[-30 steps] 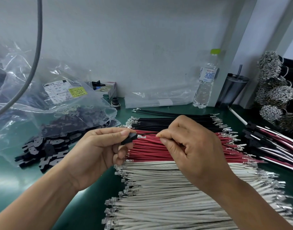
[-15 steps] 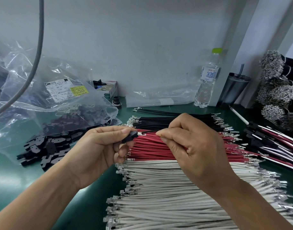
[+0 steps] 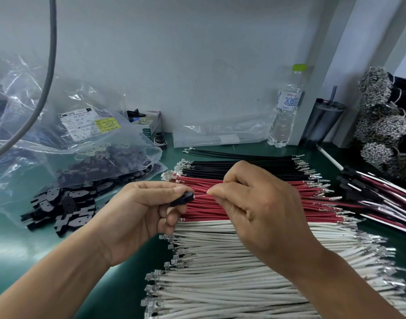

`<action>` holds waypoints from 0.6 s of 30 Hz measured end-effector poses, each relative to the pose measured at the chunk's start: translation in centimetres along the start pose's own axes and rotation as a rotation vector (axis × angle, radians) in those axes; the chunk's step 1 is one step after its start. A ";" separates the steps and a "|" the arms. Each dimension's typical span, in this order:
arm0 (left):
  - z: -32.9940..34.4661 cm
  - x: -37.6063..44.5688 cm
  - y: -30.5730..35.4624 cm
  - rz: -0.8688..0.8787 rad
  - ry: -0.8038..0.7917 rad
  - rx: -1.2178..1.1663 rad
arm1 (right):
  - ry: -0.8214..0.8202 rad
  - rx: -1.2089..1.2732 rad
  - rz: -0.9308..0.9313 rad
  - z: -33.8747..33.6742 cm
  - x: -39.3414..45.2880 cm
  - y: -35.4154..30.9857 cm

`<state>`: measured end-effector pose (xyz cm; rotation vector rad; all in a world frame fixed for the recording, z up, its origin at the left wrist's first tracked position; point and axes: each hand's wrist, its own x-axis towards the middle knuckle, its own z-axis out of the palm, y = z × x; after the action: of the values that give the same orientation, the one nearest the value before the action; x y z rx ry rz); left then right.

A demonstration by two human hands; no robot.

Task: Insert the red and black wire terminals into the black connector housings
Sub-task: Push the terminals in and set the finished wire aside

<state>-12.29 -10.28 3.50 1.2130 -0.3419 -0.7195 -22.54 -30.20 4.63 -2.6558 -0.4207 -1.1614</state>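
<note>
Green bench (image 3: pixel 119 286) under rows of black (image 3: pixel 238 165), red (image 3: pixel 266 214), white wires (image 3: pixel 220 284).
</note>
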 end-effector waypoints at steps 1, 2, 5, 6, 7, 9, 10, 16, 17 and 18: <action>0.2 -0.1 0.0 0.009 0.013 -0.009 | -0.017 0.015 0.027 0.0 0.0 -0.2; 0.5 -0.2 0.0 0.035 0.030 0.001 | -0.032 0.021 0.058 0.0 0.0 -0.2; 1.4 -0.4 0.0 0.256 0.106 0.254 | -0.061 0.072 0.181 -0.2 0.0 0.5; 1.7 -0.6 -0.1 0.338 0.127 0.350 | -0.071 0.113 0.210 -0.3 -0.1 0.8; 1.9 -0.7 -0.1 0.398 0.145 0.421 | -0.080 0.151 0.225 -0.4 -0.2 1.0; 2.0 -0.7 -0.2 0.442 0.175 0.481 | -0.097 0.191 0.231 -0.5 -0.1 0.9; 1.9 -0.7 -0.2 0.439 0.177 0.487 | -0.100 0.197 0.227 -0.4 -0.1 0.8; 1.6 -0.9 -0.6 0.388 0.117 0.434 | -0.101 0.261 0.228 0.0 -0.2 0.1; 1.6 -0.8 -0.6 0.390 0.107 0.434 | -0.112 0.265 0.230 -0.1 -0.1 0.2; 1.5 -0.7 -0.5 0.396 0.101 0.446 | -0.132 0.263 0.232 -0.2 0.0 0.5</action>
<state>-13.91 -11.01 3.66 1.5351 -0.6601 -0.2402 -22.49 -30.70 4.74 -2.4782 -0.2570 -0.8064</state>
